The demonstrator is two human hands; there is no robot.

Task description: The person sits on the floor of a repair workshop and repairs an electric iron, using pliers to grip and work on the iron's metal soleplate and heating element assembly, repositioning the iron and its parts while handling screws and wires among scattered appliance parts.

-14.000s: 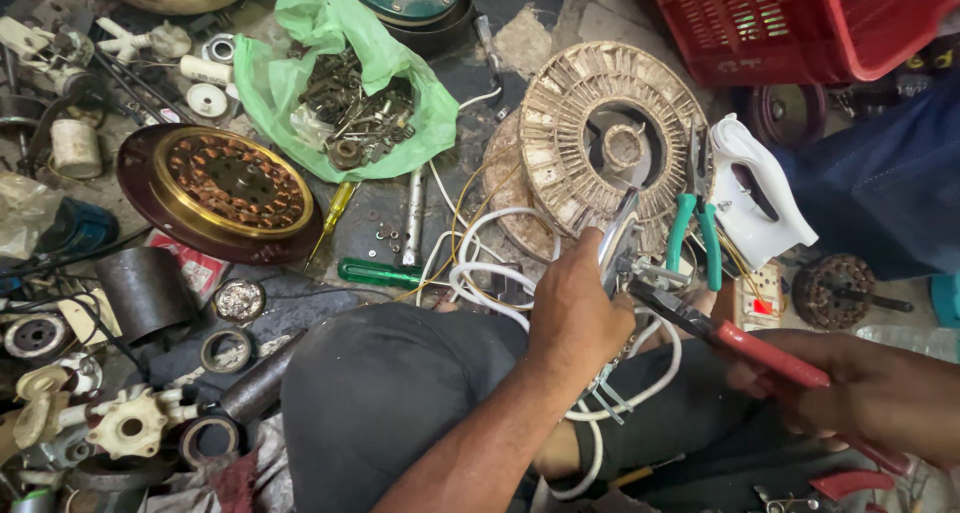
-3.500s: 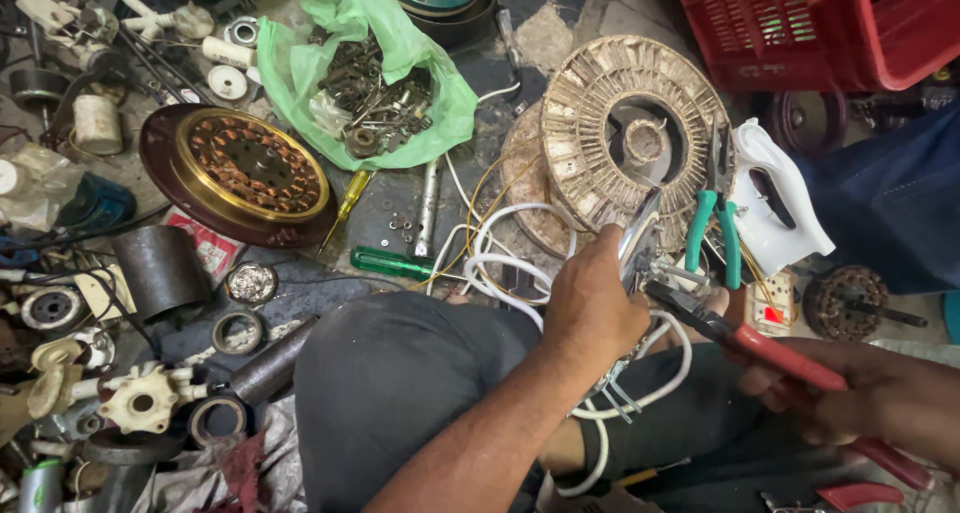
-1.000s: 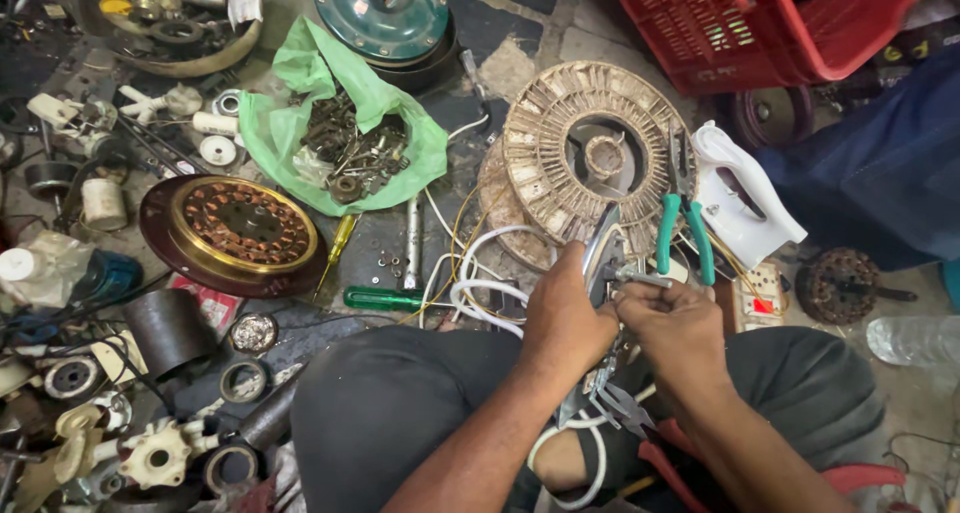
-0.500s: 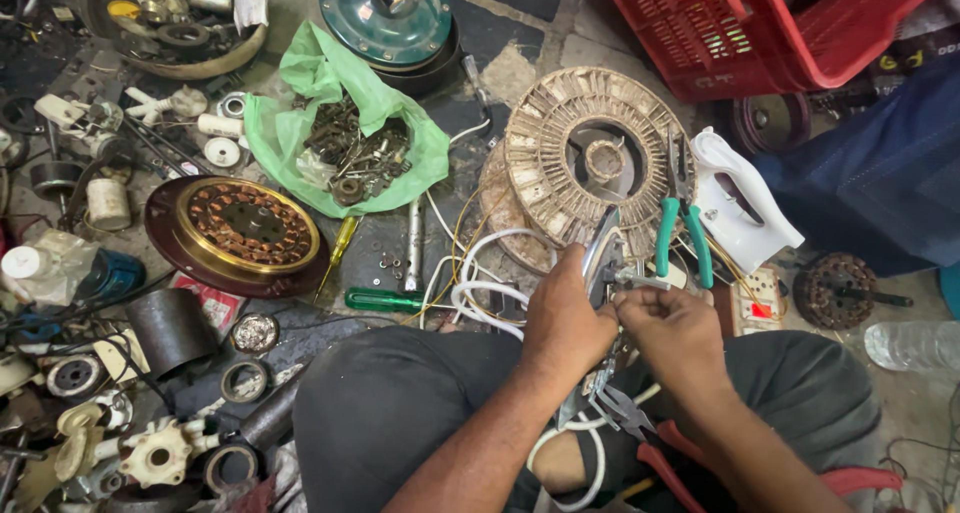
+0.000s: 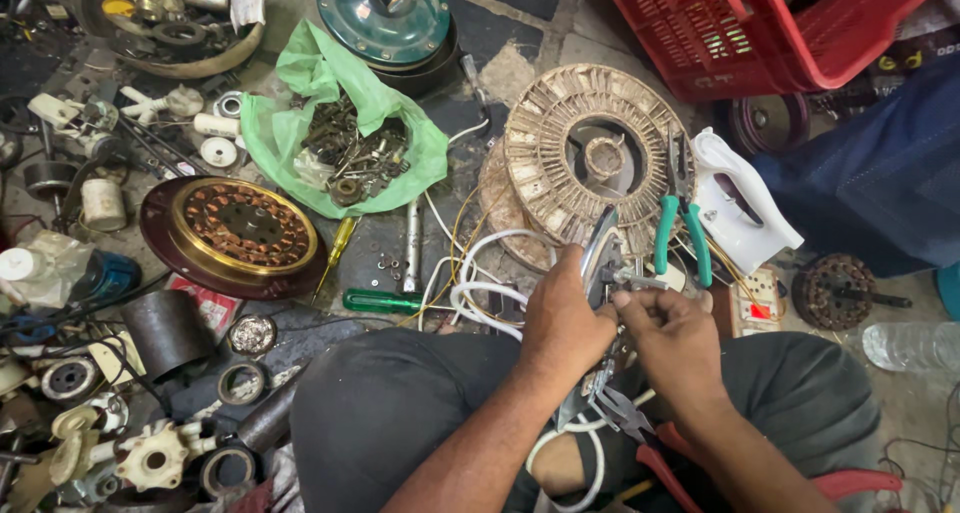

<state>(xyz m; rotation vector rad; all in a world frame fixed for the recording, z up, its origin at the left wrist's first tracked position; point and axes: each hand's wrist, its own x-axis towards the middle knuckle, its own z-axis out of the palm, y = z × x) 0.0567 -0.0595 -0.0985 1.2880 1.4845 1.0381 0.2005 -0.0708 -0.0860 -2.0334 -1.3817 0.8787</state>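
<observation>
My left hand (image 5: 565, 318) grips a narrow grey metal part (image 5: 600, 245) and holds it upright over my lap. My right hand (image 5: 672, 335) is right beside it, thumb and fingers pinching a small metal fitting (image 5: 632, 276) at the side of that part. A white cable (image 5: 482, 295) loops from under my left hand down across my knees. Red-handled pliers (image 5: 640, 441) lie loose on my lap under the hands.
A round wound stator (image 5: 560, 143) lies ahead with green-handled pliers (image 5: 680, 228) on it, next to a white plastic cover (image 5: 745, 208). A green bag of screws (image 5: 350, 153), a copper-wound motor disc (image 5: 235, 228), a green screwdriver (image 5: 380, 300), a red crate (image 5: 760, 23) and scattered parts surround me.
My right hand has let go of the red-handled pliers, which now lie on my lap, and come up to the metal part. In the last half second both hands hardly moved.
</observation>
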